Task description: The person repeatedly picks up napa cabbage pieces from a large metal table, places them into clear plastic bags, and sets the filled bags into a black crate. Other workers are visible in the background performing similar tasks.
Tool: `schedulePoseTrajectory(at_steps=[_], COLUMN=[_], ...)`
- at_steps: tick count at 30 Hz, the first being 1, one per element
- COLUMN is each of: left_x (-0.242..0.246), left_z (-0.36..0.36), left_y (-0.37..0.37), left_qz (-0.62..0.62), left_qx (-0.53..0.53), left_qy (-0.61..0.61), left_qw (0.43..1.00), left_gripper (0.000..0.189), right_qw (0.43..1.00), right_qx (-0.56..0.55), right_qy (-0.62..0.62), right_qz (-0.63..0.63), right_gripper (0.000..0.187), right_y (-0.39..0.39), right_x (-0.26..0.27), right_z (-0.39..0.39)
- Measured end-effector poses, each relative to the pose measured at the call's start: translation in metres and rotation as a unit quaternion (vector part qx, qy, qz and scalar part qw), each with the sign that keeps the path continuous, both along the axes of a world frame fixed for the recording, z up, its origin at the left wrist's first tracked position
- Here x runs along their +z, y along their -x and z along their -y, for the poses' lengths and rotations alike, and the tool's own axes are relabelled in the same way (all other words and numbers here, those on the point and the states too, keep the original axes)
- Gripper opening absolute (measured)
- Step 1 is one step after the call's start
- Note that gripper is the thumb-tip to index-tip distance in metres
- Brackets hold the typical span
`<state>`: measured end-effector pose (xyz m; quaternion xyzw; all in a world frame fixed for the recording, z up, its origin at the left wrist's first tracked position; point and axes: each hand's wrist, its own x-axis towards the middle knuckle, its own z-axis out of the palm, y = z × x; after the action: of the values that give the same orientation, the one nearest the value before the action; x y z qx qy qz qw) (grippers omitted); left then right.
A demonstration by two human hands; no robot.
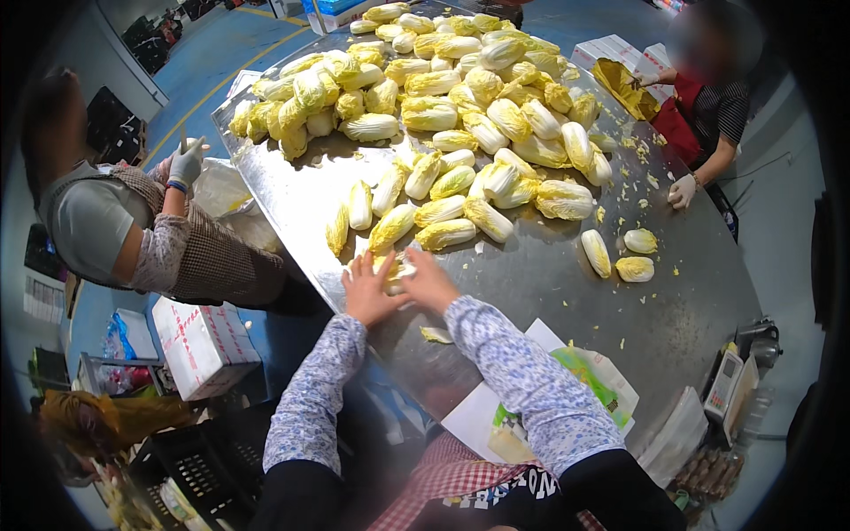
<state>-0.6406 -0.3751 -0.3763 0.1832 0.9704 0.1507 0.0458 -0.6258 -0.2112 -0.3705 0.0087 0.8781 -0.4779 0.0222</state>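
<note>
My left hand (373, 290) and my right hand (428, 282) are together at the near edge of a pile of napa cabbages (431, 113), both around one small napa cabbage (398, 265) that is partly hidden between them. More trimmed cabbages lie just beyond my fingers on the metal table (544, 299). A loose cabbage leaf (436, 334) rests below my right hand. Farther right, several small cabbages (635, 269) lie apart from the pile. Under my right forearm are white sheets and a green and white plastic bag (597, 381).
A person with a knife (184, 136) stands at the left, and a gloved co-worker (690, 126) at the right edge. White foam box (202, 345) and black crate (199, 464) stand lower left. A digital scale (724, 388) is at the lower right.
</note>
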Motion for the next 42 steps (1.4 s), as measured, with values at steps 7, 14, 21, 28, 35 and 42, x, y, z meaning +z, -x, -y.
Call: schedulePoseTrajectory(at_steps=[7,14,21,28,35,42], left_x=[-0.013,-0.007,0.065,0.074,-0.033,-0.051], left_z=[0.001,0.029,0.062,0.077,0.042,0.011], left_y=[-0.003,0.046,0.217,0.227,-0.003,-0.005], left_qz=[-0.154,-0.241,-0.254,-0.184,-0.011,-0.01], left_qx=[-0.065,-0.216,0.106,0.194,0.06,0.093], left_qy=[-0.043,-0.078,-0.161,-0.298,-0.154,-0.242], left_qw=[0.985,0.943,0.948,0.916,0.986,0.966], left_gripper=[0.061,0.036,0.052,0.047,0.073,0.086], right_qw=[0.996,0.991,0.98,0.988,0.999,0.983], right_qx=[-0.076,0.045,0.084,0.082,-0.006,0.14], right_qy=[0.052,-0.019,-0.152,-0.125,-0.047,-0.114], right_qz=[-0.023,-0.122,-0.097,-0.043,0.001,-0.041], right_gripper=[0.029,0.032,0.035,0.015,0.029,0.029], right_y=[-0.083,-0.153,-0.113,-0.015,0.017,0.041], right_x=[0.009,0.023,-0.008,-0.031,-0.034,-0.02], right_z=[-0.06,-0.076,-0.032,0.026,-0.006,0.005])
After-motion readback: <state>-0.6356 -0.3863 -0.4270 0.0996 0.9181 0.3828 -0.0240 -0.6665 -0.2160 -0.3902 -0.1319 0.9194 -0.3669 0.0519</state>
